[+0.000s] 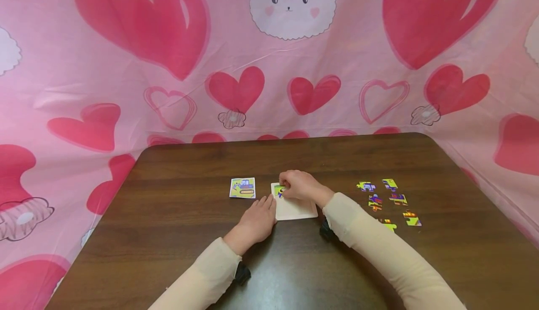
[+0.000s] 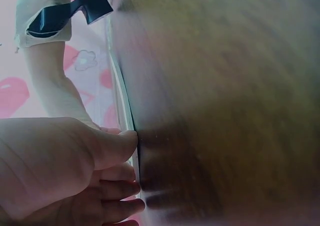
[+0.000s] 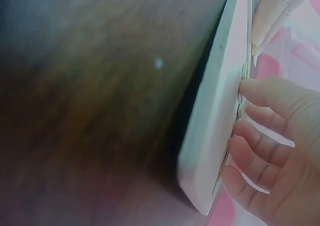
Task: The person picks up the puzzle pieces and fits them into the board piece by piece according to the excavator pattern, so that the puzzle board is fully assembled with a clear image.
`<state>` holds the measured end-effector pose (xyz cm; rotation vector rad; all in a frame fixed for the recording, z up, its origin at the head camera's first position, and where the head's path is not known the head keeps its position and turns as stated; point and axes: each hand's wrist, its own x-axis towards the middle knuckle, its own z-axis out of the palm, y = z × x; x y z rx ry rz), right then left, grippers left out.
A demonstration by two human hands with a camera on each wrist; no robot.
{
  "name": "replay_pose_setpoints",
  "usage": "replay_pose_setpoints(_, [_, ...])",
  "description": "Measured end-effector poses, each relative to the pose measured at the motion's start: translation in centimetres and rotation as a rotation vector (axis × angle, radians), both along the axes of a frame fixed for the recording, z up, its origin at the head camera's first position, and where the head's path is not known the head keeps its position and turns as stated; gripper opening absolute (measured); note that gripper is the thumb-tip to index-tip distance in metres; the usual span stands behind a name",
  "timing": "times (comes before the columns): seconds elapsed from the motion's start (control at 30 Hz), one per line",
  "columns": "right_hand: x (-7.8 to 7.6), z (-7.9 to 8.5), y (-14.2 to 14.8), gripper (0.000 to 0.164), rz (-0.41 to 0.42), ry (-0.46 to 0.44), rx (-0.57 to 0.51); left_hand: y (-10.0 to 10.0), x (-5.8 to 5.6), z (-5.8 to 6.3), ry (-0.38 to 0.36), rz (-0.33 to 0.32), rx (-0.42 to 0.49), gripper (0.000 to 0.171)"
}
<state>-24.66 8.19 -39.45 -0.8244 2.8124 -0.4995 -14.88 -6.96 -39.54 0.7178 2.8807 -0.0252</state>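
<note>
A white puzzle board (image 1: 294, 210) lies on the table in the middle of the head view. At its upper left corner is a yellow-green puzzle piece (image 1: 279, 189), partly covered by fingers. My right hand (image 1: 301, 186) reaches over the board, thumb and bent fingers at this piece; the right wrist view has the thumb (image 3: 262, 90) touching a thin piece edge on the board (image 3: 212, 121). Along the board's left edge rests my left hand (image 1: 258, 218), its fingers extended. In the left wrist view the left thumb (image 2: 120, 146) touches the board's side.
Left of the board lies a square picture card (image 1: 242, 188) with a blue and yellow vehicle. Several loose puzzle pieces (image 1: 375, 201) are spread to the right, one (image 1: 389, 225) partly behind the right sleeve (image 1: 375, 249). A heart-patterned pink cloth (image 1: 269, 57) hangs behind the brown table (image 1: 189, 169).
</note>
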Motion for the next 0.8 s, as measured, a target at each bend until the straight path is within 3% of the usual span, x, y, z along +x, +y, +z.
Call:
replay_pose_setpoints(0.5, [0.1,0.1,0.4,0.017,0.049,-0.021,-0.026,0.0,0.0,0.1,0.0,0.013,-0.009,0.048])
replay_pose_setpoints(0.8, [0.1,0.6,1.9,0.019,0.057,-0.009,-0.111,0.0,0.2,0.0,0.065,-0.018,-0.036,0.046])
